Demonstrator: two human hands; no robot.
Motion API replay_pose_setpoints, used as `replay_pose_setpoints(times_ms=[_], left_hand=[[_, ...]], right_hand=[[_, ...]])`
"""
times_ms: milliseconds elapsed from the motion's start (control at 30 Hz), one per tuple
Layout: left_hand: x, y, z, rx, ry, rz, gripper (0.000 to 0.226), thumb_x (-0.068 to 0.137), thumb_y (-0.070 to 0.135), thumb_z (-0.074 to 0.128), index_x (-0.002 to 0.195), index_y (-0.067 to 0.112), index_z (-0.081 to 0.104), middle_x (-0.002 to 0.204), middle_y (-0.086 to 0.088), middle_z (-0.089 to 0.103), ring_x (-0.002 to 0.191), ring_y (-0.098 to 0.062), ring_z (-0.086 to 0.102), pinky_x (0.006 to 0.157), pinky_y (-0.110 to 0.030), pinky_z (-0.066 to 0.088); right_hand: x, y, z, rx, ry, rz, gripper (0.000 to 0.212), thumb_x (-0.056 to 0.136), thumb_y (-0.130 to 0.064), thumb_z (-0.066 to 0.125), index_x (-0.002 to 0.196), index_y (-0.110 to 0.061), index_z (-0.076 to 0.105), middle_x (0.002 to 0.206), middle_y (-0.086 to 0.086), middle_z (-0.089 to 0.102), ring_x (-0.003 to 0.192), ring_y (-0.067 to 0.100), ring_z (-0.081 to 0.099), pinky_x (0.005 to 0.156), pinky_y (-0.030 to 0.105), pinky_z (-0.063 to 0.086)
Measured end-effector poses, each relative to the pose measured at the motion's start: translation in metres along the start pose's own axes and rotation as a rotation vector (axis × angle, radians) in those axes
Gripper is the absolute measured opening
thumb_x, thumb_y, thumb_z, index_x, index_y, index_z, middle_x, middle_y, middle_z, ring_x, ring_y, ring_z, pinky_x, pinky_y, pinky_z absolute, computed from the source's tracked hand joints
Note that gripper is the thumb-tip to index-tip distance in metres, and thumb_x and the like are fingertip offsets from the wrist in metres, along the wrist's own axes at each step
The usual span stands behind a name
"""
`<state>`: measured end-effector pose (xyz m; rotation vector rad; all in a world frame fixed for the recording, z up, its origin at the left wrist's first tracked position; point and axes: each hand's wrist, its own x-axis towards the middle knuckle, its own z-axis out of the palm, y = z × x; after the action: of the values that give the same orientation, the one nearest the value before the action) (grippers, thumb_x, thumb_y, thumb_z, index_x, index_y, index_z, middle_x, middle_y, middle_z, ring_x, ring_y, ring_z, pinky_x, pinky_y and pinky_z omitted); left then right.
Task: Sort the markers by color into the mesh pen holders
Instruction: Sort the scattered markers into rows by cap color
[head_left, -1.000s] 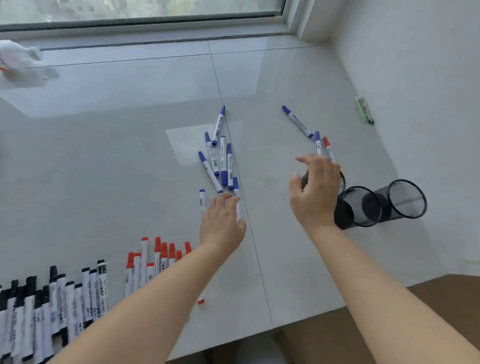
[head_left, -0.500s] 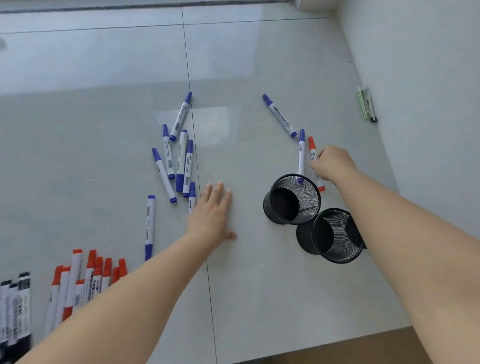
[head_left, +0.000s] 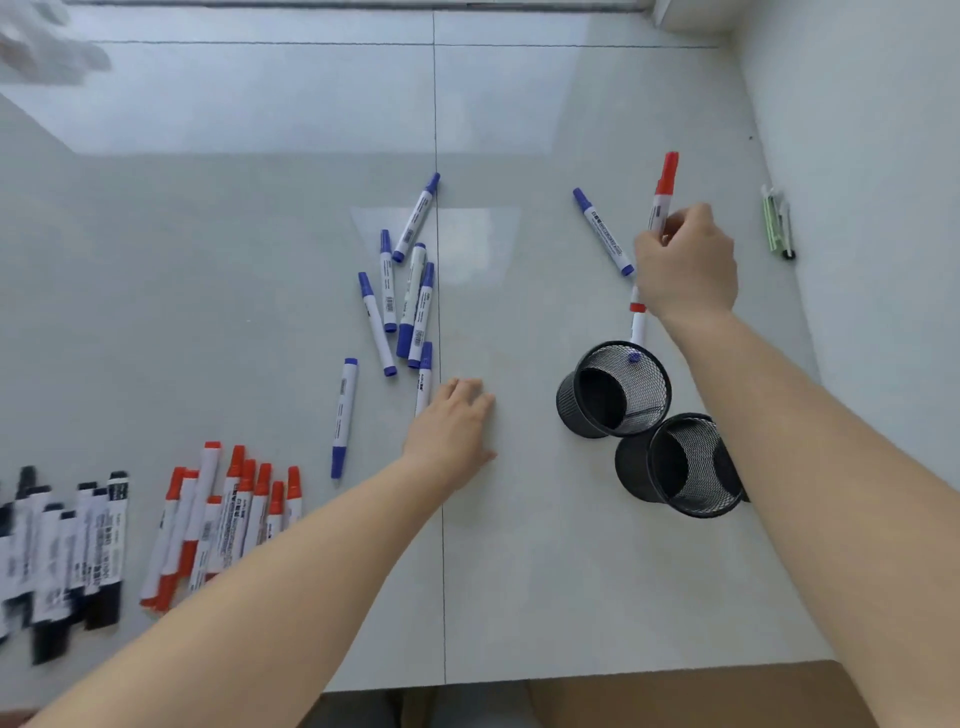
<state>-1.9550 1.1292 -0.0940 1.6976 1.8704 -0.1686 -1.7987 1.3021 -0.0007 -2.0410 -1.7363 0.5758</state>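
My right hand (head_left: 685, 265) is shut on a red-capped marker (head_left: 662, 197), lifted off the table with its cap pointing away from me. Just below that hand, a white marker with a blue end (head_left: 636, 338) lies against the far mesh holder (head_left: 571, 415). A second black mesh holder (head_left: 634, 467) stands nearer me, partly behind my right forearm. My left hand (head_left: 452, 421) rests flat on the table, fingers over the end of a blue marker (head_left: 425, 374). Several blue markers (head_left: 405, 291) lie scattered beyond it. Another blue marker (head_left: 602, 231) lies left of my right hand.
Red markers (head_left: 223, 514) and black markers (head_left: 62, 545) lie in rows at the near left. One blue marker (head_left: 344, 415) lies alone. A green object (head_left: 776, 223) sits by the right wall. The table's front edge (head_left: 571, 670) is near me.
My right hand has picked the red marker off the table and raised it. My left hand has stayed flat, its fingers drawn closer together. The camera has tilted slightly.
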Motion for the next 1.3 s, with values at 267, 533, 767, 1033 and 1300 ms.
replay_pose_setpoints(times_ms=[267, 533, 767, 1033, 1300], left_hand=[[-0.100, -0.095, -0.004, -0.249, 0.388, -0.108, 0.033, 0.087, 0.023, 0.057, 0.121, 0.018, 0.057, 0.123, 0.003, 0.053, 0.111, -0.016, 0.049, 0.088, -0.024, 0.043], [-0.174, -0.206, 0.016, -0.222, 0.283, -0.372, 0.053, 0.088, 0.033, 0.056, 0.137, 0.023, 0.039, 0.143, -0.001, 0.030, 0.133, -0.022, 0.023, 0.106, -0.037, 0.033], [-0.190, -0.224, 0.027, -0.372, 0.224, -0.397, 0.056, 0.088, 0.031, 0.056, 0.139, 0.022, 0.034, 0.145, -0.006, 0.022, 0.136, -0.022, 0.021, 0.112, -0.039, 0.027], [-0.188, -0.226, 0.012, -0.354, 0.228, -0.318, 0.056, 0.086, 0.029, 0.058, 0.137, 0.019, 0.035, 0.145, -0.004, 0.022, 0.136, -0.021, 0.020, 0.109, -0.035, 0.029], [-0.123, -0.196, -0.028, -0.224, 0.308, -0.160, 0.040, 0.089, 0.033, 0.048, 0.127, 0.020, 0.047, 0.129, 0.002, 0.047, 0.122, -0.018, 0.033, 0.096, -0.031, 0.037]], right_hand=[[-0.185, -0.070, 0.070, 0.353, -0.441, 0.002, 0.005, 0.086, -0.021, 0.053, 0.089, -0.018, 0.051, 0.073, -0.010, 0.053, 0.066, 0.011, 0.054, 0.050, 0.012, 0.039], [-0.319, -0.050, 0.157, -0.042, -0.679, 0.098, 0.005, 0.090, -0.026, 0.047, 0.091, -0.024, 0.043, 0.075, -0.008, 0.051, 0.064, 0.009, 0.051, 0.051, 0.024, 0.038], [-0.345, -0.060, 0.181, -0.129, -0.564, 0.090, 0.012, 0.093, -0.030, 0.050, 0.101, -0.021, 0.051, 0.088, -0.006, 0.055, 0.069, 0.007, 0.051, 0.049, 0.016, 0.034], [-0.347, -0.067, 0.177, -0.082, -0.495, 0.093, 0.023, 0.093, -0.028, 0.049, 0.113, -0.017, 0.053, 0.100, -0.002, 0.057, 0.081, 0.010, 0.051, 0.058, 0.018, 0.038], [-0.245, -0.049, 0.148, -0.027, -0.268, 0.115, 0.020, 0.087, -0.014, 0.049, 0.105, -0.010, 0.057, 0.108, 0.007, 0.056, 0.078, 0.019, 0.046, 0.067, 0.027, 0.034]])
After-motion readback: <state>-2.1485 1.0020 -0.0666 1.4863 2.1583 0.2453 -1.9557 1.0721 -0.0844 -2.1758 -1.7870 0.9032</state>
